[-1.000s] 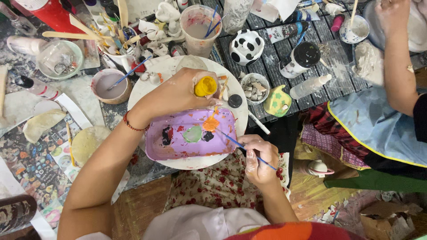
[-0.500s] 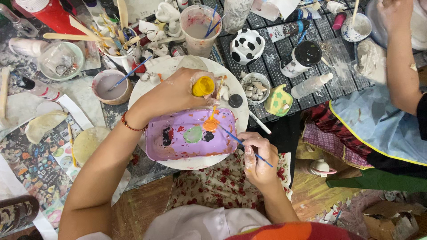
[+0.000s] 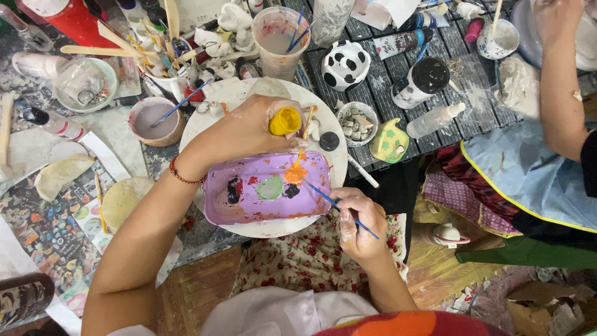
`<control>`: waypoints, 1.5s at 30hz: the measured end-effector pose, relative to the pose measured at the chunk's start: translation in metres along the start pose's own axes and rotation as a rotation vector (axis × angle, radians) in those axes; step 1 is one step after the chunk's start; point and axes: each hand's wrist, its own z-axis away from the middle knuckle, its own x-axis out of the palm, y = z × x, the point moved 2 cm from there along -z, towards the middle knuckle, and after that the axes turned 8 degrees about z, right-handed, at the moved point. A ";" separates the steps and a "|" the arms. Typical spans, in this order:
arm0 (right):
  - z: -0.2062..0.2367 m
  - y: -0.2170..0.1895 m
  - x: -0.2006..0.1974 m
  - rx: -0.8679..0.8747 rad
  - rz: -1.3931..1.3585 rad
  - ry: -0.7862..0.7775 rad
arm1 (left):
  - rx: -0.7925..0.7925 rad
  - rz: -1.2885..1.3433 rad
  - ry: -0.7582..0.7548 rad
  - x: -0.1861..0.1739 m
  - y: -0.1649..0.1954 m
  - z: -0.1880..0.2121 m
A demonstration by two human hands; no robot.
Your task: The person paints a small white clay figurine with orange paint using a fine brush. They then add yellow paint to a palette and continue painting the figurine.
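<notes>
Purple tray [image 3: 249, 202] lies on white round plate [image 3: 273, 227], just below my left fingers [image 3: 273, 127]. Left hand [image 3: 239, 130] curled around yellow paint bottle [image 3: 285, 121], fingers wrapped tight, bottle tipped over tray; orange paint blob [image 3: 295, 174] directly under fingertips. Right hand [image 3: 359, 225] pinches blue paintbrush [image 3: 339, 206] between thumb and forefinger, other fingers folded; brush tip touches orange blob, up-left of those fingers. Green and dark dabs beside blob. Another person's arm [image 3: 559, 81] well apart, far right.
</notes>
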 end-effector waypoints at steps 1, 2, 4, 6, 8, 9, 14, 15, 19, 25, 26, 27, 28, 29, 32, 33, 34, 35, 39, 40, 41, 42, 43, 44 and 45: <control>0.001 0.001 0.000 -0.018 0.008 0.003 | 0.008 0.002 0.006 0.000 0.000 0.000; 0.002 0.001 -0.001 -0.038 0.014 0.004 | -0.011 0.007 0.003 0.000 0.000 0.000; 0.002 0.002 -0.002 -0.058 0.028 0.012 | -0.048 0.016 -0.002 0.000 0.000 0.001; 0.000 0.003 -0.008 -0.061 0.046 0.035 | 0.019 -0.009 0.051 -0.002 0.001 0.000; -0.002 0.003 -0.018 -0.037 -0.255 0.285 | 0.077 -0.003 0.088 -0.004 0.001 0.000; -0.007 0.003 -0.032 -0.137 -0.081 0.367 | 0.101 0.015 0.096 -0.006 0.001 -0.001; -0.022 -0.017 -0.072 -0.215 0.123 0.473 | 0.311 -0.007 0.158 -0.006 0.006 0.000; -0.024 -0.022 -0.074 -0.150 0.051 0.435 | 0.313 -0.012 0.173 -0.004 0.007 0.000; -0.053 -0.027 -0.052 0.083 0.543 -0.079 | 0.190 0.037 0.231 0.003 0.008 0.001; -0.089 -0.015 -0.015 0.080 0.658 -0.293 | 0.267 -0.046 0.309 0.009 0.010 0.001; -0.090 -0.014 -0.012 0.058 0.660 -0.307 | 0.278 -0.042 0.323 0.009 0.010 0.002; -0.091 -0.012 -0.011 0.103 0.639 -0.311 | 0.289 -0.039 0.336 0.008 0.010 0.003; -0.091 -0.009 -0.011 0.146 0.619 -0.314 | 0.302 -0.037 0.350 0.008 0.010 0.003; -0.092 -0.007 -0.011 0.189 0.600 -0.318 | 0.291 -0.034 0.347 0.009 0.010 0.003; -0.096 -0.004 -0.010 0.259 0.592 -0.364 | 0.260 -0.035 0.352 0.012 0.013 0.006; -0.098 -0.004 -0.010 0.240 0.612 -0.370 | 0.251 -0.039 0.356 0.014 0.014 0.007; -0.101 -0.005 -0.012 0.220 0.633 -0.377 | 0.242 -0.043 0.361 0.014 0.015 0.007; -0.104 -0.007 -0.014 0.201 0.655 -0.385 | 0.230 -0.040 0.371 0.014 0.016 0.008; -0.111 -0.024 -0.025 0.300 0.520 -0.349 | 0.193 -0.014 0.409 0.014 0.018 0.008; -0.111 -0.031 -0.030 0.279 0.420 -0.303 | 0.185 -0.003 0.420 0.014 0.018 0.008; -0.112 -0.038 -0.033 0.258 0.319 -0.257 | 0.207 -0.013 0.417 0.015 0.019 0.009; -0.112 -0.045 -0.034 0.268 0.281 -0.237 | 0.228 -0.023 0.414 0.015 0.021 0.010; -0.112 -0.051 -0.033 0.279 0.243 -0.216 | 0.249 -0.033 0.410 0.015 0.022 0.011; -0.113 -0.057 -0.032 0.288 0.204 -0.193 | 0.262 -0.051 0.403 0.016 0.024 0.012; -0.114 -0.063 -0.029 0.229 0.119 -0.184 | 0.275 -0.068 0.397 0.017 0.027 0.014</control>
